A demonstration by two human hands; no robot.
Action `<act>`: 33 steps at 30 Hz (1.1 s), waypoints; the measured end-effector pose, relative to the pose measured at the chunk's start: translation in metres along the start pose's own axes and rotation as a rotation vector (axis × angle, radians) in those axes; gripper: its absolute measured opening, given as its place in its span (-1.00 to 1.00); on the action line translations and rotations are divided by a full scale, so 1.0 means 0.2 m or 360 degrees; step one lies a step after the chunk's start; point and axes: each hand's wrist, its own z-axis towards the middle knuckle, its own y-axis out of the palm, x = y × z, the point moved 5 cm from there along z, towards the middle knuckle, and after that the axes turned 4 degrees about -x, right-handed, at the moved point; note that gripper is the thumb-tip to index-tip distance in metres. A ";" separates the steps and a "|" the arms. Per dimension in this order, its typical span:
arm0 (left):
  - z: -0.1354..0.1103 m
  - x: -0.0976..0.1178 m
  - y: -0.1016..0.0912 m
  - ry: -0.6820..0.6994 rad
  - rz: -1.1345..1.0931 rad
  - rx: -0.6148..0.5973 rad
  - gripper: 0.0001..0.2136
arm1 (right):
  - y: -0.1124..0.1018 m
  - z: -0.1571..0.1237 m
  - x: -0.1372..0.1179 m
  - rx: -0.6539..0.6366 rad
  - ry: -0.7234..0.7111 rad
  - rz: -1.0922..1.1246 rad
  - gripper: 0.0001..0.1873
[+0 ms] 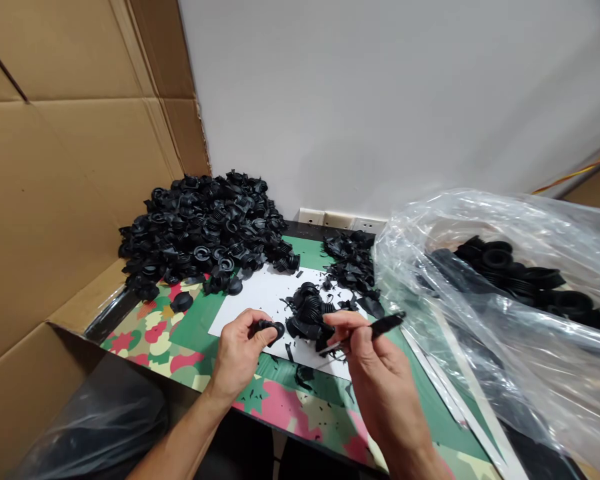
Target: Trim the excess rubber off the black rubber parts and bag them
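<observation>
My left hand (pixel 240 350) is closed around a small black ribbed rubber part (pixel 279 329), its round end showing past the thumb. In my right hand (pixel 377 373) is a slim metal tool with a black handle (pixel 387 325). Its thin shaft points left, toward the rubber part but apart from it; the exact kind of tool cannot be made out. Between and beyond the hands, a small heap of black ribbed rubber parts (pixel 307 310) lies on a white sheet (pixel 253 293), with black scraps scattered around it.
A big pile of black rubber parts (pixel 205 227) rises at the back left beside cardboard (pixel 80 167). Black trimmings (pixel 350 263) lie near wall sockets (pixel 340 220). At right, a clear plastic bag (pixel 480 373) holds more black parts. The patterned table edge (pixel 290 407) is near me.
</observation>
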 end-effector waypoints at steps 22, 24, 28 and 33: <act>-0.05 0.06 0.05 0.0326 -0.0013 -0.0094 -0.88 | 0.13 0.02 0.01 -0.0081 -0.0249 0.0035 -0.77; -0.05 0.07 0.05 0.0359 0.0020 -0.0086 -0.88 | 0.13 0.01 0.02 -0.0050 -0.0244 0.0021 -0.77; -0.05 0.08 0.05 0.0417 0.0051 -0.0085 -0.89 | 0.14 0.01 0.01 -0.0058 -0.0261 0.0013 -0.77; -0.06 0.08 0.05 0.0459 0.0064 -0.0096 -0.92 | 0.15 0.01 0.00 -0.0068 -0.0241 0.0041 -0.76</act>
